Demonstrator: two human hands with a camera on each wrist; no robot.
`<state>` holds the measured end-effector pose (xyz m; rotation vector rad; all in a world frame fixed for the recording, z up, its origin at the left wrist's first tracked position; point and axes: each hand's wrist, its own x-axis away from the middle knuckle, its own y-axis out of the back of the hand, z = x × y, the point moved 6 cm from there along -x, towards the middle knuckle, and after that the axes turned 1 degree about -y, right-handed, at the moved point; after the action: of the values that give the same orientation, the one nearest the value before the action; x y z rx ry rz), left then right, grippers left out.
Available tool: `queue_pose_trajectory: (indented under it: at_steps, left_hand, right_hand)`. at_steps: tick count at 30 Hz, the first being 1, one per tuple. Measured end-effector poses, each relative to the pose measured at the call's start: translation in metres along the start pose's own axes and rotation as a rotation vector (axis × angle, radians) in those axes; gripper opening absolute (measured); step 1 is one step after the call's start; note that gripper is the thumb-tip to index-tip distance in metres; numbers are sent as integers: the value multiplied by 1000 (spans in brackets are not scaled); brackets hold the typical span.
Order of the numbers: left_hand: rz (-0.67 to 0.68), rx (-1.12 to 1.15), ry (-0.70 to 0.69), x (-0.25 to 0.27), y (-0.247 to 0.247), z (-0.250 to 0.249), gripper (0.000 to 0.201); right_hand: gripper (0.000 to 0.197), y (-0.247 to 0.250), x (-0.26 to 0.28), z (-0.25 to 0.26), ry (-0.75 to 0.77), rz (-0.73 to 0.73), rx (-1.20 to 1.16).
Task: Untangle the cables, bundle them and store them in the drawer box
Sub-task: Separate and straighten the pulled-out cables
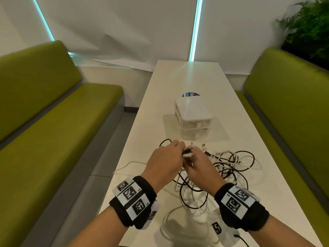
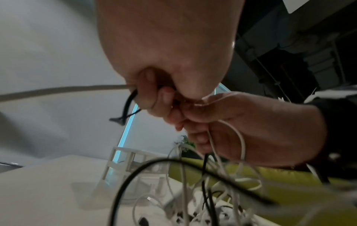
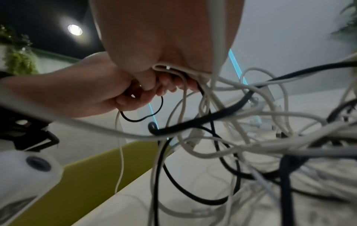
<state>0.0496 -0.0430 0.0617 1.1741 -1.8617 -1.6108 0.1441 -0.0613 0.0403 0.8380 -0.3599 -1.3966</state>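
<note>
A tangle of black and white cables [image 1: 229, 164] lies on the white table [image 1: 267, 184], spreading from the middle to the near edge. My left hand [image 1: 165, 161] and right hand [image 1: 199, 166] meet above it, both gripping a small bunch of black and white cables [image 1: 187, 152]. In the left wrist view my left fingers [image 2: 152, 97] curl round a white and a black cable [image 2: 127, 104]. Seen from the right wrist, my right fingers [image 3: 170, 82] hold white and black strands, with loops [image 3: 241, 122] hanging down. The white drawer box [image 1: 193, 120] stands beyond the hands, both drawers closed.
Green benches [image 1: 53, 122] flank the table on the left and right [image 1: 293, 113]. A round blue sticker [image 1: 191, 95] lies behind the box. A plant [image 1: 309, 27] stands at the far right. A white cable [image 1: 128, 165] trails toward the table's left edge.
</note>
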Motion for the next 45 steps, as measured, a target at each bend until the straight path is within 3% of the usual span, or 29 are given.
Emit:
queue_pose_trajectory:
  at_steps: [4,9,12,15,18,20,22,24,26,28,30,32,33,35,37,40,42,45]
  left_hand:
    - [51,-94,46,-3,5,10,15]
    - [61,162,77,-4,15,24,18]
    - [-142,464,185,-8,37,40,38]
    - [-337,887,297,-6,49,53,44]
    - [-428,1430,479,-2,37,63,45]
    - [-433,1600,526,-1,26,62,43]
    - [-458,1320,495,1,27,59,41]
    - [-584,949,374,5,43,52,39]
    - [-739,850,248,9,65,41,39]
    - [-735,864,72,6,71,28,33]
    - [-468,723,-63,-4,59,9,29]
    - [-115,382,-39,-10,27,3,42]
    - [-8,211,-19,-8,12,6,43]
    - [84,45,8,-4,-4,13,27]
    - [85,32,34,-3,-10,18,11]
    - [-62,187,32,-6,1,22,16]
    - [-193,432,92,-7,18,27,33]
    - [-353,947,335,-10,39,44,42]
  right_hand:
    - [15,-6,1,-8,-30,25,-34]
    - [19,-3,4,-11,-28,83,-56]
    - [24,-1,4,-17,-48,75,-94]
    - [40,3,2,-20,-62,61,-116]
    - [35,3,1,-19,-104,69,-216]
    - [33,2,0,-19,-140,78,-211]
    - [34,2,-1,-19,-151,66,-170]
    - [35,1,-2,-18,-151,70,-135]
    - [35,-2,-3,-17,-148,91,-96]
    - [33,-4,-4,-16,-154,84,-96]
    - [33,-5,-5,-13,-146,50,-101]
    - [31,-3,-4,-12,-124,13,-95]
    - [28,-3,-3,-12,-121,7,-91]
    - [20,-1,-1,-15,-121,23,-70]
    - [17,-2,1,-16,-89,45,-25]
    - [23,-1,2,-21,-70,39,-22]
    - [28,-1,2,-30,-121,58,-33]
    - [29,-2,6,-41,-165,110,27]
